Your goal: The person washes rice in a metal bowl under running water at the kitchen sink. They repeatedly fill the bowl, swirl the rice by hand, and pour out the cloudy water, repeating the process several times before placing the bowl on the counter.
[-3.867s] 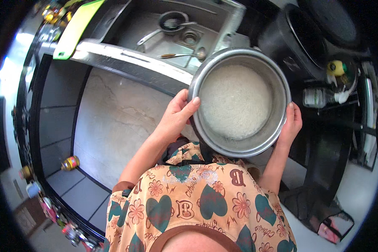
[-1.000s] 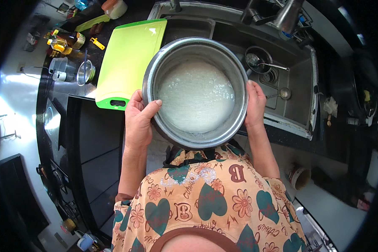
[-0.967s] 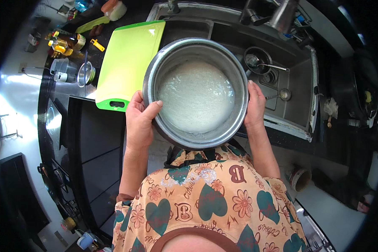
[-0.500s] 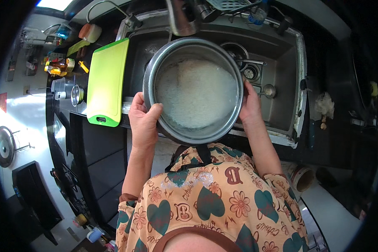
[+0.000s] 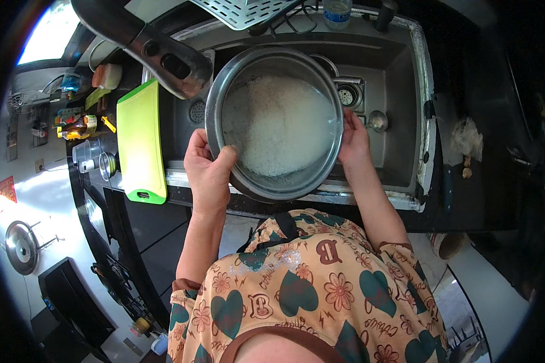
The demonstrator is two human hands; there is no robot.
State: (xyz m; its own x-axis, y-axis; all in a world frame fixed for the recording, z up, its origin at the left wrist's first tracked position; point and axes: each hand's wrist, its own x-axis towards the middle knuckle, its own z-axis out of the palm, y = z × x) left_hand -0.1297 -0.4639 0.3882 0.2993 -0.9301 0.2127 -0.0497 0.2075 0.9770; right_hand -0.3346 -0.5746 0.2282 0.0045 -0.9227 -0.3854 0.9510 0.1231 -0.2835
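Note:
Both my hands hold a large round metal pot over the sink. White rice lies in cloudy water inside it, with a slightly brownish patch toward the far side. My left hand grips the pot's near-left rim, thumb on top and fingers curled underneath. My right hand is closed against the right side, its fingertips partly hidden by the wall. Just left of the pot, beyond its far-left rim, hangs a thick metal faucet; no running water shows from it.
The dark double sink holds a ladle and a drain basket in its right basin. A green-edged cutting board lies across the left. Behind stand a perforated rack and a plastic bottle. A plastic bag lies on the right counter.
The view has shifted, and the faucet now appears left of the pot instead of beyond it. Against the sink, the pot sits farther right, hiding more of the small bowl there. Both hands keep their grip.

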